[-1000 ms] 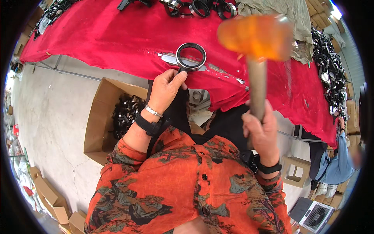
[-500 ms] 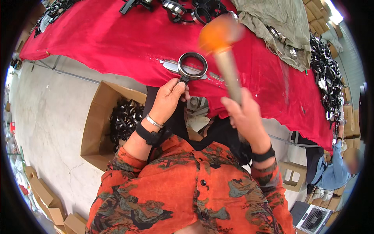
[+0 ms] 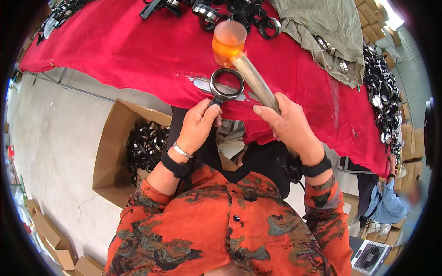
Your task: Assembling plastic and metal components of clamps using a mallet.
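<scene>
My left hand (image 3: 197, 128) is closed on the short black handle of a magnifying glass (image 3: 223, 95), whose round silver-and-black rim sits over a worn, whitish strip (image 3: 202, 84) at the near edge of the red cloth. In my right hand (image 3: 295, 128) is the pale handle of a mallet (image 3: 257, 81), gripped with the fingers wrapped round it. The mallet's see-through orange head (image 3: 229, 45) is above the far side of the rim; whether it touches the rim I cannot tell.
Red cloth (image 3: 138, 50) covers the table. Several black-and-silver ringed pieces (image 3: 206, 13) lie at its far side, beside a grey cloth (image 3: 322, 27). A dark heap (image 3: 381, 92) lines the right. Below left, a cardboard box (image 3: 107, 158) holds similar pieces. Another person (image 3: 391, 202) is at far right.
The mallet has swung left and its head is now beside the magnifying glass, no longer strongly blurred. My left hand still holds the magnifying glass, slightly nearer to me.
</scene>
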`<state>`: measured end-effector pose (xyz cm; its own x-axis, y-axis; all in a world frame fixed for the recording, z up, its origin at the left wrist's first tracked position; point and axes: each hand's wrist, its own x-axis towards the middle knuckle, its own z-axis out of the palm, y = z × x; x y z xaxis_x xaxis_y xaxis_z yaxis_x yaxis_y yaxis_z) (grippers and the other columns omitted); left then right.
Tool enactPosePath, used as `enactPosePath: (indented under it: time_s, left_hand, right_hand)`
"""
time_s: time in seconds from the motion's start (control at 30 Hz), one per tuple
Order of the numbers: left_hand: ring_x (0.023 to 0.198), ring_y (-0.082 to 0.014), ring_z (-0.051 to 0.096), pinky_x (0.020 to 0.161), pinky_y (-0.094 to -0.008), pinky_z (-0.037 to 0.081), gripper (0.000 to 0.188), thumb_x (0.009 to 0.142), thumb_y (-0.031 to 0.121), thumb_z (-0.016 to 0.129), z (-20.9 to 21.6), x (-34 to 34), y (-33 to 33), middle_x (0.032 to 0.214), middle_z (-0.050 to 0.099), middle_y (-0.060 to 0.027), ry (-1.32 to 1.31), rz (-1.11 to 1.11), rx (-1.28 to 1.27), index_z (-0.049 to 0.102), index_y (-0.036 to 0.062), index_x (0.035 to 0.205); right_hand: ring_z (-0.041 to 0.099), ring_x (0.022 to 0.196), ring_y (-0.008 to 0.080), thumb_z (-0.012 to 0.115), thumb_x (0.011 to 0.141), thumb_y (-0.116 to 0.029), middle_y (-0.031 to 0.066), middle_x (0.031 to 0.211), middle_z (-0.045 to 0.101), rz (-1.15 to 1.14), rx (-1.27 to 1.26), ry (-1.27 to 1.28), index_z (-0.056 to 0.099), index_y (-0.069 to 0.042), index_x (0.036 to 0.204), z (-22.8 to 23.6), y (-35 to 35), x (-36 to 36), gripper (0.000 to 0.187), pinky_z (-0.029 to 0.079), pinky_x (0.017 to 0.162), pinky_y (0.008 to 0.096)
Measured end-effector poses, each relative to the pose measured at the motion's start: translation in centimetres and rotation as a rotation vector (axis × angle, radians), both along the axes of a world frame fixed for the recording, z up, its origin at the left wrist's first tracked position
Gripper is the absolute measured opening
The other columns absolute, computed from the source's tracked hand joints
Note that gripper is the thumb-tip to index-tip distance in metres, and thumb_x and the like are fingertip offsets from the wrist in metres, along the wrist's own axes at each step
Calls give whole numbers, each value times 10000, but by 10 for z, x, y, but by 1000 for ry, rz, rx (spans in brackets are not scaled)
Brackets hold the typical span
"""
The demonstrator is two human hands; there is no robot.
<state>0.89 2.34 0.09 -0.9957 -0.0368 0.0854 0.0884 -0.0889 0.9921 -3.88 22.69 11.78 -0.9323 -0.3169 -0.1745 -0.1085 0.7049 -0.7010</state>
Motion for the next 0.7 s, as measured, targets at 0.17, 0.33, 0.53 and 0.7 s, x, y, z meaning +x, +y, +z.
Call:
enactPosePath:
  time_s: [0.17, 0.33, 0.53, 0.7]
  left_hand:
    - [683, -107, 531, 666, -251, 434, 270, 992, 243, 477, -1, -2, 0, 708, 559, -23, 14, 12, -55, 562, 9, 888]
    - [679, -106, 530, 662, -251, 436, 270, 993, 244, 477, 2, -10, -1, 707, 558, -21, 9, 7, -55, 563, 9, 892]
    - [650, -97, 530, 623, -246, 429, 262, 983, 237, 493, -4, -4, -3, 689, 568, -19, 16, 41, -56, 568, 13, 871]
    - [627, -91, 535, 590, -245, 425, 265, 975, 233, 507, -6, -16, 5, 670, 569, -13, 61, 40, 60, 568, 15, 837]
  right_hand:
    - [515, 554, 318, 704, 823, -307, 172, 633, 525, -6, -156, 223, 516, 23, 909, 18, -12, 26, 390, 435, 541, 385]
    - [538, 579, 380, 721, 812, -284, 195, 648, 542, 144, 116, 233, 486, 12, 873, 12, -10, 12, 383, 443, 535, 393]
    - [548, 588, 391, 727, 806, -234, 193, 658, 543, 160, -160, 372, 480, 3, 879, 21, -7, 43, 351, 449, 540, 403]
    - [558, 621, 405, 753, 785, -261, 193, 672, 560, 249, 131, 328, 490, -8, 914, -24, 21, 42, 387, 466, 549, 402]
